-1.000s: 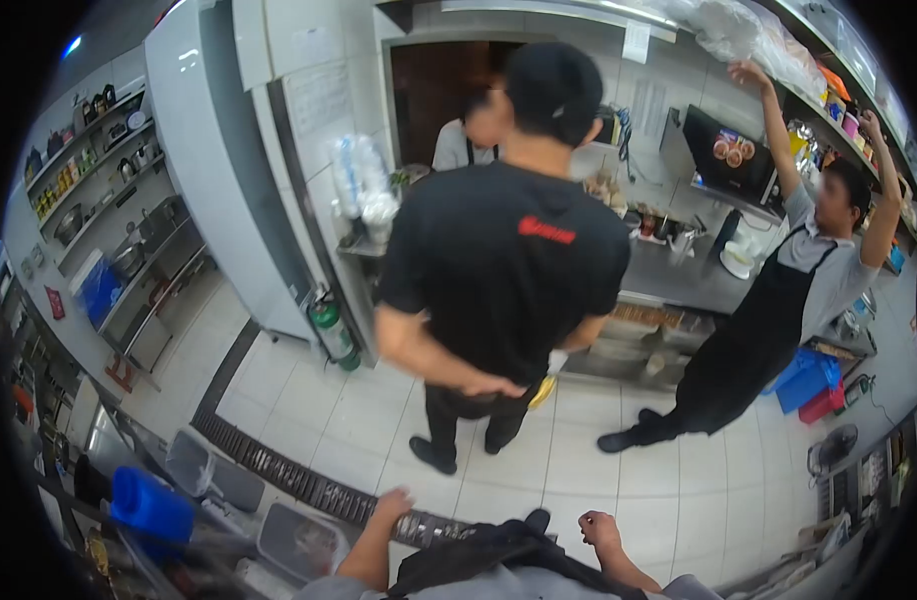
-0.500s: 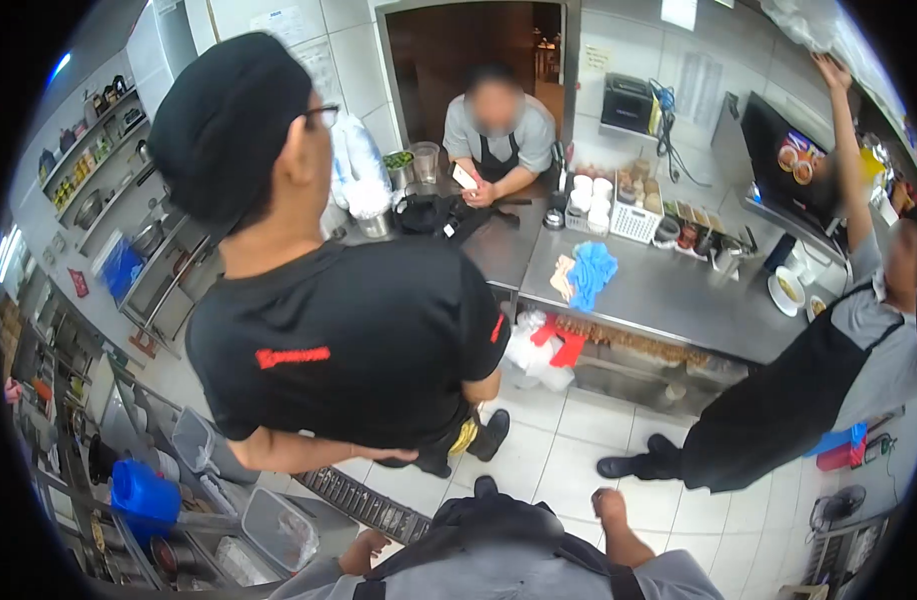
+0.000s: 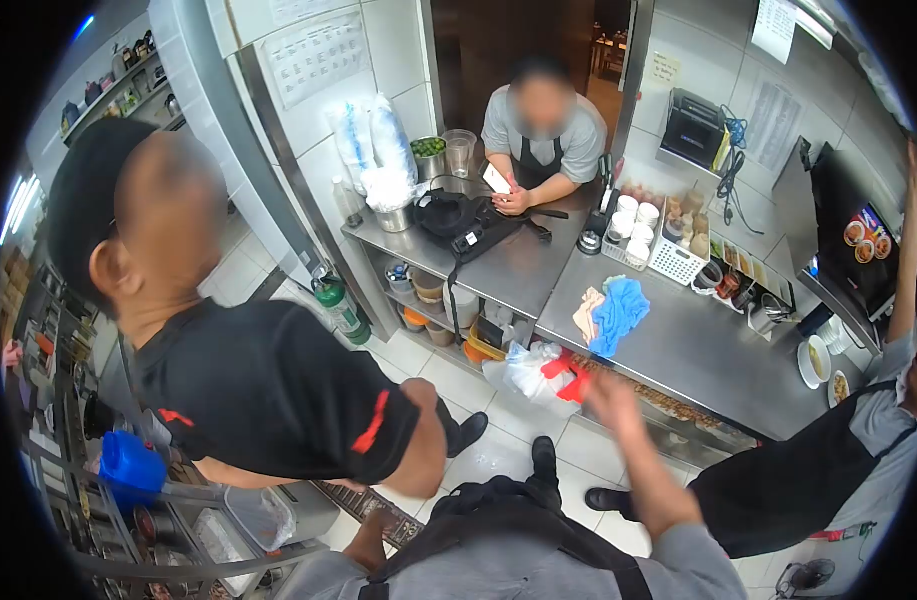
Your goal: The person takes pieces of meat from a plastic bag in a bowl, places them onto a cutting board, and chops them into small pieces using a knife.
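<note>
My right hand (image 3: 613, 398) is stretched forward, close to the counter's front edge in the view. It is blurred, and its fingers cannot be made out. Just left of it are a white plastic bag (image 3: 532, 374) and a red piece of plastic (image 3: 571, 381); whether the hand touches them I cannot tell. Beyond, a blue cloth (image 3: 622, 312) lies crumpled on the steel counter (image 3: 679, 350), with a beige cloth (image 3: 588, 310) beside it. My left hand (image 3: 377, 524) hangs low by my side, near a dark floor grate (image 3: 409, 531), its fingers unclear.
A person in a black shirt (image 3: 269, 390) stands close on my left. Another leans on the far counter, holding a phone (image 3: 497, 180). At right, a person in a black apron (image 3: 779, 480) reaches up. A blue jerrycan (image 3: 132, 472) stands lower left; a green cylinder (image 3: 341, 306) stands beyond.
My right hand has gone from beside my body forward toward the counter. The view has moved nearer the counter. The person in the black shirt has turned and now appears farther left.
</note>
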Available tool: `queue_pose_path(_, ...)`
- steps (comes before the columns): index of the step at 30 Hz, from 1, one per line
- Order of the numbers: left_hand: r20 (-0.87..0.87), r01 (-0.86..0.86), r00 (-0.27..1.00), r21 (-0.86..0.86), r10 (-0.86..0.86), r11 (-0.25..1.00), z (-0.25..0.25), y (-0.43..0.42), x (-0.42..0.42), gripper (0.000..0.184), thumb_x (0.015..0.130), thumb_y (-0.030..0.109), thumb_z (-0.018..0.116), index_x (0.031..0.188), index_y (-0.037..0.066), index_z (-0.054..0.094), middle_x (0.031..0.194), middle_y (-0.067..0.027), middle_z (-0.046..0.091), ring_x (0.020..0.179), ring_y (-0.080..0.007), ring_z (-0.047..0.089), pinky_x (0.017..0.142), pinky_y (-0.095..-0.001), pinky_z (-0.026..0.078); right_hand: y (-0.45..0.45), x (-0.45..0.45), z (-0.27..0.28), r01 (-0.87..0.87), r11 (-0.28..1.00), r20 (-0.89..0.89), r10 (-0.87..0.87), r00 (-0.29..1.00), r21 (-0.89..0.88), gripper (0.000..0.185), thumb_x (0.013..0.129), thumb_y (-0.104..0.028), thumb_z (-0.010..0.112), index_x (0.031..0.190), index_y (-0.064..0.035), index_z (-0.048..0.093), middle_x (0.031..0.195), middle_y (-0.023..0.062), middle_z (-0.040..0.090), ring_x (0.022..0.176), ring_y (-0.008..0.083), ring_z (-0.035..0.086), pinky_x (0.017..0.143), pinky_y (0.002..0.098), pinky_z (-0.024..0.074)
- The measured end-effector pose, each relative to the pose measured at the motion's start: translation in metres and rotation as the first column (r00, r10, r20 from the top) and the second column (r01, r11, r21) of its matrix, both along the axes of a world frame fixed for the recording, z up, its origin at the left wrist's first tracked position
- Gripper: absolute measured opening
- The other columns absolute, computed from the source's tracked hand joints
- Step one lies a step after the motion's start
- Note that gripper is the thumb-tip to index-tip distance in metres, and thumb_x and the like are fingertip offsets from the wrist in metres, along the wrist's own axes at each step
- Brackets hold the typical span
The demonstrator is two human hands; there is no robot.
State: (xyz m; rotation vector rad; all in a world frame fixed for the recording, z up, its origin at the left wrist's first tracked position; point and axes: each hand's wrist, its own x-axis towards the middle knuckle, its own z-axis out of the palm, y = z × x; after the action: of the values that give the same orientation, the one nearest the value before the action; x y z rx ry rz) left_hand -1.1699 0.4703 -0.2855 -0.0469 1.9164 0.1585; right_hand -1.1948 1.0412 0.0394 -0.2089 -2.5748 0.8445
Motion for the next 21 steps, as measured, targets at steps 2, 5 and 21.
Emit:
queue_pose_path(2, 0.021, 0.015, 1.0, 0.011, -0.015, 1.0, -0.005, 0.01, 0.009, 0.024, 0.084, 0.026, 0.057, 0.088, 0.006, 0.07, 0.087, -0.0099, 0.07, 0.073, -0.0231, 0.067, 0.062, -0.0398, 0.055, 0.027, -0.055, 0.125, -0.094, 0.996, -0.126, 0.091, 0.988, -0.013, 0.047, 0.085, -0.025, 0.07, 0.125, -0.0033, 0.059, 0.12, 0.0174, 0.064, 0.113, 0.034, 0.06, 0.096, 0.0406, 0.047)
queue_pose_path(5, 0.043, -0.01, 0.999, 0.021, 0.009, 1.0, 0.001, 0.037, 0.026, 0.022, 0.085, 0.024, 0.058, 0.09, 0.007, 0.069, 0.088, -0.0086, 0.069, 0.073, -0.0218, 0.067, 0.061, -0.0391, 0.055, 0.042, -0.104, 0.291, -0.282, 0.753, -0.399, 0.58, 0.71, 0.594, 0.059, 0.079, -0.034, 0.073, 0.13, -0.0085, 0.057, 0.133, 0.0164, 0.054, 0.12, 0.0371, 0.053, 0.098, 0.044, 0.0443)
queue_pose_path(21, -0.436, 0.069, 0.9, 0.127, -0.007, 0.99, 0.015, 0.178, 0.086, 0.04, 0.087, 0.037, 0.057, 0.118, 0.015, 0.067, 0.115, -0.0115, 0.067, 0.103, -0.0275, 0.066, 0.09, -0.0371, 0.052, 0.041, -0.257, 0.392, -0.401, -0.122, 0.196, 0.969, 0.149, 0.908, 0.059, 0.081, -0.044, 0.066, 0.125, -0.0049, 0.059, 0.127, 0.0202, 0.056, 0.114, 0.0358, 0.056, 0.093, 0.0427, 0.0461)
